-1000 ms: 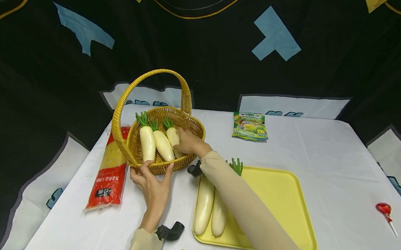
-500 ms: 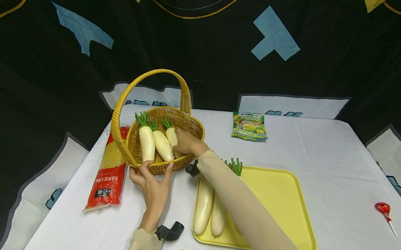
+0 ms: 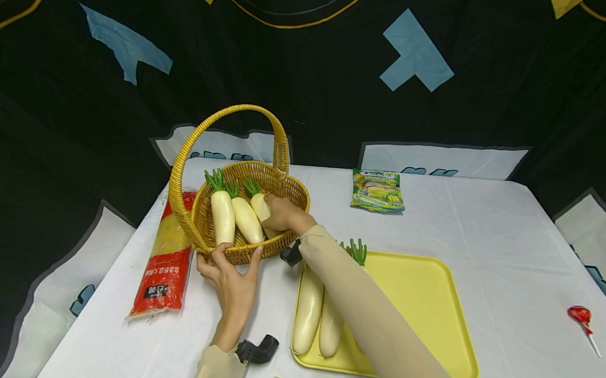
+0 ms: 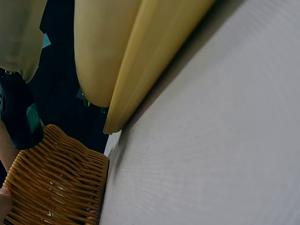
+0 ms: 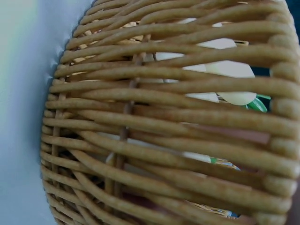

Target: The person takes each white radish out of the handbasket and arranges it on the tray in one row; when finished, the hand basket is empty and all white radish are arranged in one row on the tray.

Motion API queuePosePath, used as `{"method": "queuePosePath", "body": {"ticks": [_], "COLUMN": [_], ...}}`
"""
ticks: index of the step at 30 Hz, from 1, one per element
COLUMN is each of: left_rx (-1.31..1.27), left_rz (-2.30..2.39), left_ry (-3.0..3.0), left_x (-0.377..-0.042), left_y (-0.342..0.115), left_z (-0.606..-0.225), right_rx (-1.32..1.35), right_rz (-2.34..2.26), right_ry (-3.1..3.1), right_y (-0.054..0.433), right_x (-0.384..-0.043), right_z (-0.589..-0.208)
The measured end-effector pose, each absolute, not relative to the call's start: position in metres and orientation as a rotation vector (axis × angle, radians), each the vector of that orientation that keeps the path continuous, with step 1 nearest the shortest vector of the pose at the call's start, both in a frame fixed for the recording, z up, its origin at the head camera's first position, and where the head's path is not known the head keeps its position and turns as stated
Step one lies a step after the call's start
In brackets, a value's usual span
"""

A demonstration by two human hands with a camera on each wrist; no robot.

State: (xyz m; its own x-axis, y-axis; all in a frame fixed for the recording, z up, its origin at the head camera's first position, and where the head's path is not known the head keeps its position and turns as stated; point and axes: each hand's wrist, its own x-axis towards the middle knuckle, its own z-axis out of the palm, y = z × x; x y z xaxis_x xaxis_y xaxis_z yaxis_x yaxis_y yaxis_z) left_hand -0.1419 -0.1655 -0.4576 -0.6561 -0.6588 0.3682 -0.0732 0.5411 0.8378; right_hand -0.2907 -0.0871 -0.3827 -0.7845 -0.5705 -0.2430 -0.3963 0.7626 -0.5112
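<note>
A wicker basket (image 3: 295, 198) with a tall arched handle stands at the back left in the head view. Inside it, a left white radish (image 3: 223, 218) and a middle white radish (image 3: 247, 221) lie side by side, green tops toward the back. My right hand (image 3: 286, 214) reaches over the rim and grips the rightmost white radish (image 3: 259, 205), covering its lower part. My left hand (image 3: 236, 285) holds the basket's front rim, thumb and fingers spread. In the right wrist view the basket's woven wall (image 5: 164, 117) hides most of that hand.
A yellow tray (image 3: 414, 297) bears long white radishes (image 3: 308, 313), partly under the right sleeve (image 3: 369, 304). Left of the basket lies a red and yellow packet (image 3: 161, 268). A green packet (image 3: 377, 191) lies at the back, a red lollipop (image 3: 580, 315) at far right.
The rightmost radish in the basket has shifted slightly, its green top leaning a little further left. Both hands stay nearly in place.
</note>
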Motion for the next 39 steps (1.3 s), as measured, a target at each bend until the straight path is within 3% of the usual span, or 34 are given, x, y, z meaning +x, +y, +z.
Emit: {"method": "queuePosePath", "body": {"ticks": [11, 22, 39], "left_rx": [0.576, 0.596, 0.604], "left_rz": [-1.093, -1.104, -1.107], "left_ry": [-2.092, -2.106, -2.103], "left_x": [-0.142, -0.142, -0.142], "left_y": [-0.164, -0.163, -0.166], "left_z": [-0.459, -0.457, -0.458], "right_rx": [-0.705, -0.652, -0.662], "right_rz": [-0.772, -1.267, -1.352], "right_ry": [2.570, 2.408, 2.372], "right_y": [-0.082, -0.063, 0.026], "right_x": [-0.292, -0.295, -0.264], "right_z": [-0.382, -0.366, -0.315]}}
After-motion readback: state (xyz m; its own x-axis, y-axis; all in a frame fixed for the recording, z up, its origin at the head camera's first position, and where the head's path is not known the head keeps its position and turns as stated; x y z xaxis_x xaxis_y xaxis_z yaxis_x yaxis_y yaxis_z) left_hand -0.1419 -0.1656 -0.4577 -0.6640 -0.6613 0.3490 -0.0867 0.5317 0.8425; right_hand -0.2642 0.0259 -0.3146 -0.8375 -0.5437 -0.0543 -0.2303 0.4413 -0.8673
